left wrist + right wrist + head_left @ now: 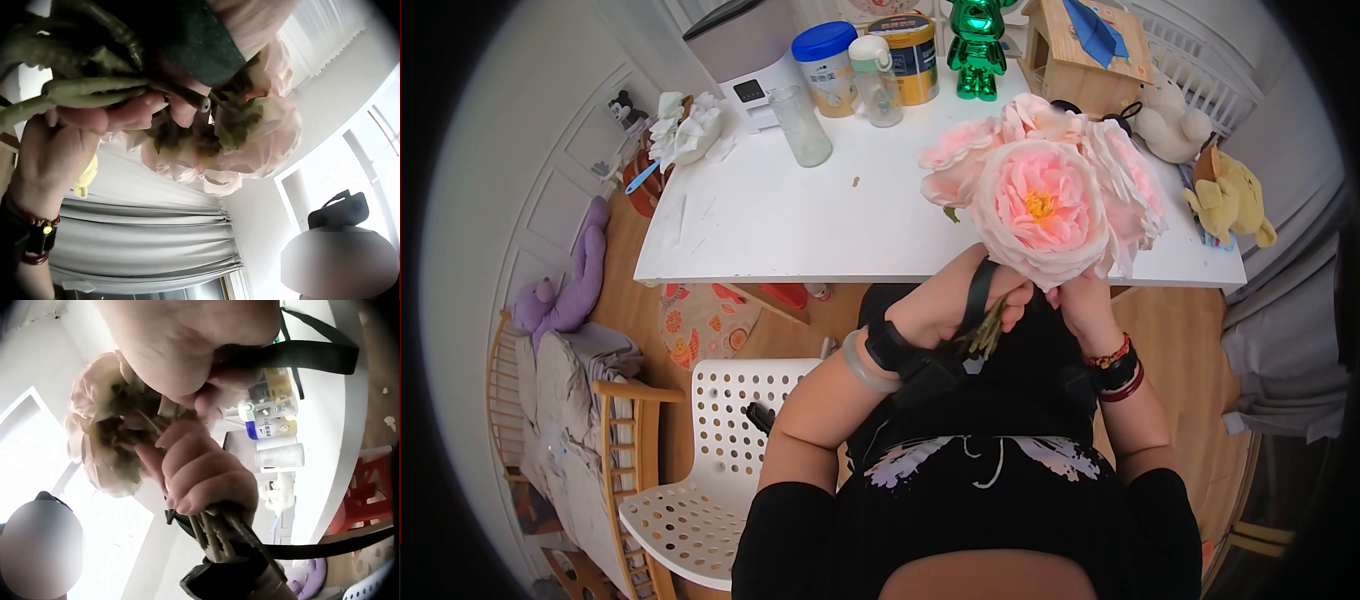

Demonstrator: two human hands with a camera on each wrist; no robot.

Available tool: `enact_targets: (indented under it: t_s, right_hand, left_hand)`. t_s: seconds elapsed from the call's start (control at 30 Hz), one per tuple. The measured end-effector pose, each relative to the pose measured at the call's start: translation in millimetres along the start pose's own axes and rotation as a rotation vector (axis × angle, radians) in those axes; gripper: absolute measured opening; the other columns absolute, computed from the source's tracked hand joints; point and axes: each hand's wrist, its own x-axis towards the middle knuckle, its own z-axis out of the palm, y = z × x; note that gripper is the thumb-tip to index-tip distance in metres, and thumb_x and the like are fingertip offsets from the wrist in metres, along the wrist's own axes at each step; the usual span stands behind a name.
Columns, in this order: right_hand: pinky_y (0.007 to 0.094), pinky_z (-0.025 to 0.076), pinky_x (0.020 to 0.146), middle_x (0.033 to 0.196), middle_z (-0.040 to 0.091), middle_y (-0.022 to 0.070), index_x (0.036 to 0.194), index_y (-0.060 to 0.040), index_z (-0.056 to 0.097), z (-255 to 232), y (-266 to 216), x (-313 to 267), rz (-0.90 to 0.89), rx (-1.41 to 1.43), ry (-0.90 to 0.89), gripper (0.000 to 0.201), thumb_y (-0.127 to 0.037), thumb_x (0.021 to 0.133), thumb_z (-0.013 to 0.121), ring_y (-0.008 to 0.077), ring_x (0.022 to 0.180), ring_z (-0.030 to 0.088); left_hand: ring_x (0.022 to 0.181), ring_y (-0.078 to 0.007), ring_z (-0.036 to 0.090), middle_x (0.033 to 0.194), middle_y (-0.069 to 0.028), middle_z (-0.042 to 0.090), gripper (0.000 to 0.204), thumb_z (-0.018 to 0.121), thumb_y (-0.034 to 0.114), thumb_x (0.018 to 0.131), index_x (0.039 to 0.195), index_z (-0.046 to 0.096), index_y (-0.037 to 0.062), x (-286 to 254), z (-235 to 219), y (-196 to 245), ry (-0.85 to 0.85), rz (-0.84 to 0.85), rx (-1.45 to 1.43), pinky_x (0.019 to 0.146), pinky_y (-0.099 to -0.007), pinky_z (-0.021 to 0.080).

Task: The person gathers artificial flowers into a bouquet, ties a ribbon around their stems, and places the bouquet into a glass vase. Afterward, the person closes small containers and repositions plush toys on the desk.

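A bunch of pale pink artificial-looking flowers (1040, 205) stands in front of me, blooms up, over the table's near edge. My left hand (960, 300) grips its green stems (985, 335), fingers curled round them in the right wrist view, with the stem ends poking out below. A dark green ribbon (977, 295) crosses the left hand, and its tail hangs in a loop in the right wrist view. Close under the blooms, my right hand (1090, 305) pinches the ribbon against the stems; its fingertips are partly hidden behind the flowers in the head view.
On the white table (880, 220) stand a glass vase (802, 128), a clear bottle (877, 85), tins, a shiny green bear figure (978, 50) and a wooden house (1085, 60). A yellow plush toy (1232, 197) sits at the right. A white chair (710, 470) is at my left.
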Motion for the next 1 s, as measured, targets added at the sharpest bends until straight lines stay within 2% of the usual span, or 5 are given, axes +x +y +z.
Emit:
enact_targets:
  t_s: [0.17, 0.43, 0.53, 0.87, 1.0]
  right_hand:
    - [0.0187, 0.036, 0.038, 0.059, 0.054, 0.0031, 0.1, -0.0013, 0.054, -1, -17, -3, -0.021, -0.174, 0.014, 0.014, -0.009, 0.088, 0.051, 0.0077, 0.041, 0.047]
    - [0.0207, 0.036, 0.04, 0.052, 0.051, 0.002, 0.093, 0.0011, 0.056, -7, -19, -5, -0.074, -0.202, 0.012, 0.01, -0.006, 0.088, 0.05, 0.008, 0.041, 0.046]
    - [0.0203, 0.036, 0.041, 0.052, 0.052, 0.0015, 0.092, 0.0018, 0.058, -13, -12, -3, -0.051, -0.264, -0.018, 0.012, -0.006, 0.09, 0.049, 0.0071, 0.041, 0.046]
    - [0.0179, 0.032, 0.039, 0.053, 0.05, -0.003, 0.089, 0.0017, 0.061, -10, -27, -8, 0.03, -0.358, -0.043, 0.015, -0.012, 0.091, 0.057, 0.0025, 0.041, 0.042]
    - [0.0165, 0.029, 0.038, 0.05, 0.049, -0.0031, 0.086, -0.0005, 0.061, -21, -30, -1, 0.105, -0.196, -0.035, 0.015, -0.014, 0.091, 0.057, 0.002, 0.04, 0.04]
  left_hand:
    - [0.052, -0.0107, 0.049, 0.062, -0.0009, 0.049, 0.031, 0.059, 0.031, 0.085, 0.076, 0.05, 0.0036, 2, -8, -2, 0.05, -0.044, 0.174, 0.051, -0.0242, 0.042]
    - [0.05, -0.0104, 0.049, 0.063, -0.0032, 0.051, 0.044, 0.06, 0.019, 0.084, 0.115, 0.044, -0.008, 17, -25, -26, 0.181, 0.238, 0.162, 0.047, -0.0236, 0.039]
    - [0.049, -0.0099, 0.047, 0.063, -0.0029, 0.051, 0.037, 0.058, 0.018, 0.085, 0.111, 0.045, -0.0059, 24, -27, -28, 0.219, 0.285, 0.178, 0.046, -0.0239, 0.039]
    - [0.052, -0.0086, 0.045, 0.064, 0.0008, 0.044, 0.022, 0.057, 0.022, 0.089, 0.097, 0.048, 0.0039, 31, -37, -29, 0.376, -0.02, -0.077, 0.048, -0.0239, 0.041]
    - [0.05, -0.0091, 0.046, 0.065, -0.0003, 0.047, 0.04, 0.063, 0.023, 0.086, 0.111, 0.044, -0.0026, 30, -37, -33, 0.31, -0.009, -0.026, 0.046, -0.0232, 0.039]
